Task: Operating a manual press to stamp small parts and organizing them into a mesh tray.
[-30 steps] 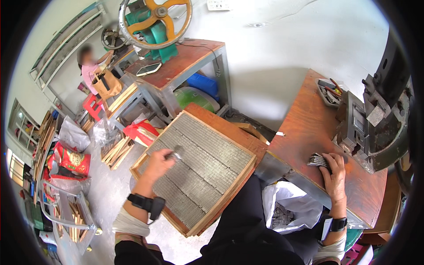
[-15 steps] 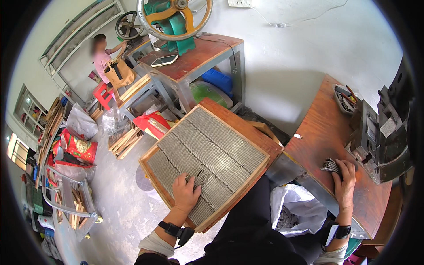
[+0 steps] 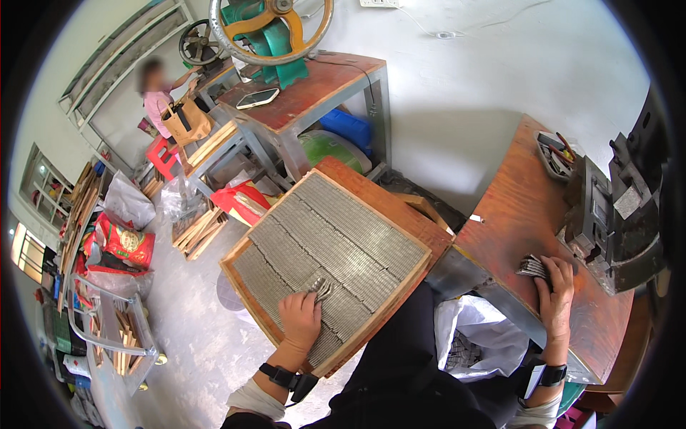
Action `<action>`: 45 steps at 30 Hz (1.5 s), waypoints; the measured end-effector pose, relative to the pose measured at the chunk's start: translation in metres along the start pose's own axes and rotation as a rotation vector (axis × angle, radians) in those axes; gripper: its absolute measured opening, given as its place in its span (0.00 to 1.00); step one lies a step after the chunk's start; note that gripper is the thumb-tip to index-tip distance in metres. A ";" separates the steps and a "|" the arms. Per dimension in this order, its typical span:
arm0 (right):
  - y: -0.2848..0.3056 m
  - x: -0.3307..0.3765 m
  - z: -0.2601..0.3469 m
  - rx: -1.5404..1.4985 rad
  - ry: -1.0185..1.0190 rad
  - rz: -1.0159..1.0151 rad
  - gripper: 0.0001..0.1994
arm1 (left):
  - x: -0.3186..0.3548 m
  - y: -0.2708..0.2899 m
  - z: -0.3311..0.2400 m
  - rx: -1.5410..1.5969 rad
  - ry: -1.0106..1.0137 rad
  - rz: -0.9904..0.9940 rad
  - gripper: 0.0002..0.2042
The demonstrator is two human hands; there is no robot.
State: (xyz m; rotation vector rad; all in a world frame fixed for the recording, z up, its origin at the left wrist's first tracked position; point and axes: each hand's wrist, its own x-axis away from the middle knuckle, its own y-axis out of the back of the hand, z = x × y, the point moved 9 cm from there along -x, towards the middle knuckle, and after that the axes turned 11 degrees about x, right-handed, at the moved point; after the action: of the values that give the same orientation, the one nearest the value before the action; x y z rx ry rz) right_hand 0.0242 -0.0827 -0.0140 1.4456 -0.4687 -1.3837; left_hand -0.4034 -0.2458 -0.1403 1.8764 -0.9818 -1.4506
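Observation:
A shallow wooden tray [image 3: 246, 287] in front of me holds tight rows of small grey metal strips [image 3: 346, 229], split by a few dark gaps. My left hand [image 3: 299, 318] is closed over its near left part, the fingers gripping a small bunch of metal strips [image 3: 321, 286] that fan apart slightly. On the reddish-brown table [image 3: 514, 193] to the right rests my right hand [image 3: 557, 289]. It is curled around a short stack of the same kind of metal strips [image 3: 531, 265], whose ends stick out past the fingertips.
A dark metal machine [image 3: 607, 214] stands on the right table, near a small tray of tools [image 3: 555, 154]. Below hangs a white sack [image 3: 493, 336] with grey pieces inside. Ahead is a handwheel press [image 3: 275, 32] on another table; a person in pink [image 3: 156, 107] works at the far left.
My left hand, with its bunch of strips, has shifted slightly; the strips now stand out more clearly above the rows. My right hand keeps its stack in nearly the same place.

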 end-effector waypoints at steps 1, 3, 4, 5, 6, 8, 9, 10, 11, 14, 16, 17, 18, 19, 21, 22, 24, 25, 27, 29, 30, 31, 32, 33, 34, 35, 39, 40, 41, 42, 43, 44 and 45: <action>0.000 0.000 0.001 0.004 0.010 -0.003 0.19 | 0.000 -0.002 0.005 0.054 0.048 0.016 0.13; 0.001 0.000 0.002 0.007 0.021 -0.007 0.19 | -0.002 0.000 0.003 0.016 0.012 0.007 0.14; 0.002 0.000 0.002 0.009 0.025 -0.011 0.19 | -0.002 0.003 -0.001 0.000 -0.028 -0.009 0.14; 0.001 0.000 0.002 0.013 0.016 0.003 0.19 | -0.003 0.002 -0.001 -0.016 -0.018 0.012 0.14; 0.002 -0.001 0.003 0.009 0.026 -0.011 0.19 | -0.003 0.004 -0.002 -0.026 -0.023 0.003 0.14; 0.001 -0.001 0.003 0.006 0.011 0.000 0.18 | -0.003 0.007 -0.006 -0.035 -0.027 -0.004 0.13; 0.001 -0.001 0.003 0.008 0.010 0.000 0.18 | -0.003 0.008 -0.008 -0.074 -0.044 -0.020 0.13; 0.001 -0.001 0.003 -0.001 0.009 -0.001 0.19 | -0.003 0.006 -0.007 -0.105 -0.025 -0.004 0.13; 0.002 -0.001 0.002 -0.012 -0.007 -0.006 0.19 | -0.002 0.007 -0.012 -0.106 -0.066 -0.037 0.13; 0.002 0.000 0.000 0.016 -0.022 0.004 0.20 | 0.003 0.001 -0.008 -0.030 -0.038 -0.041 0.15; 0.003 0.000 0.001 0.038 -0.003 -0.018 0.21 | 0.007 -0.018 0.016 -0.013 0.191 0.111 0.15; 0.004 -0.001 0.000 0.016 0.005 -0.037 0.21 | 0.005 -0.015 0.013 0.058 0.140 0.052 0.15; 0.004 -0.001 0.000 0.011 0.017 -0.036 0.22 | 0.004 -0.016 0.014 0.096 0.136 0.058 0.15; 0.004 -0.002 -0.003 0.000 0.005 -0.029 0.22 | 0.000 -0.016 0.012 0.135 0.121 0.082 0.14; 0.005 -0.003 -0.008 -0.047 -0.034 -0.026 0.22 | -0.015 -0.009 0.007 0.217 0.122 0.088 0.12; 0.005 -0.003 -0.006 -0.042 -0.013 -0.019 0.21 | -0.025 -0.008 0.009 0.349 0.225 0.132 0.12; 0.006 -0.002 -0.005 -0.033 0.025 -0.010 0.20 | -0.051 -0.007 -0.003 0.577 0.372 0.220 0.11; 0.005 -0.002 -0.004 -0.021 0.038 -0.005 0.20 | -0.073 -0.004 -0.017 0.585 0.363 0.218 0.11; 0.007 0.000 -0.002 -0.059 0.076 -0.007 0.19 | -0.124 -0.009 -0.074 0.842 0.214 0.264 0.12; 0.009 0.003 -0.001 -0.101 0.120 0.020 0.19 | -0.170 -0.019 -0.144 1.058 0.036 0.263 0.11; 0.010 0.004 0.001 -0.108 0.148 0.027 0.20 | -0.189 -0.028 -0.184 1.082 -0.073 0.296 0.11; 0.010 0.005 -0.001 -0.097 0.139 0.043 0.20 | -0.204 -0.037 -0.221 1.125 -0.169 0.323 0.10; 0.011 0.006 -0.001 -0.129 0.138 0.049 0.20 | -0.212 -0.053 -0.256 1.036 -0.241 0.411 0.10; 0.012 0.006 -0.001 -0.160 0.135 0.055 0.20 | -0.215 -0.064 -0.287 1.003 -0.313 0.457 0.10; 0.013 0.008 -0.002 -0.155 0.128 0.062 0.23 | -0.213 -0.080 -0.316 0.975 -0.351 0.553 0.10; 0.014 0.008 -0.001 -0.153 0.134 0.060 0.23 | -0.212 -0.090 -0.338 0.983 -0.408 0.603 0.10; 0.021 0.006 -0.012 -0.086 0.048 -0.017 0.32 | -0.202 -0.107 -0.362 0.909 -0.553 0.702 0.12; 0.018 0.003 -0.013 -0.076 0.067 0.007 0.32 | -0.198 -0.104 -0.363 0.955 -0.615 0.720 0.14; 0.017 0.002 -0.013 -0.067 0.087 0.031 0.32 | -0.194 -0.100 -0.363 1.000 -0.676 0.735 0.16; 0.016 -0.001 -0.012 -0.113 0.140 0.035 0.32 | -0.189 -0.095 -0.361 1.008 -0.731 0.730 0.22; 0.015 -0.002 -0.014 -0.116 0.148 0.055 0.32 | -0.184 -0.093 -0.360 1.003 -0.754 0.740 0.22; 0.010 -0.004 -0.020 -0.191 0.104 0.111 0.33 | -0.182 -0.089 -0.358 0.966 -0.778 0.690 0.24; 0.006 -0.003 -0.025 -0.264 0.055 0.174 0.34 | -0.178 -0.085 -0.358 0.930 -0.801 0.643 0.26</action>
State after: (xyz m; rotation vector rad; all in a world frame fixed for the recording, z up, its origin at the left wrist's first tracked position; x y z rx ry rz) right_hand 0.0482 -0.0726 -0.0129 1.1960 -0.3527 -1.2148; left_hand -0.0651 -0.0510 -0.0193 1.1487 -2.6972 -1.4174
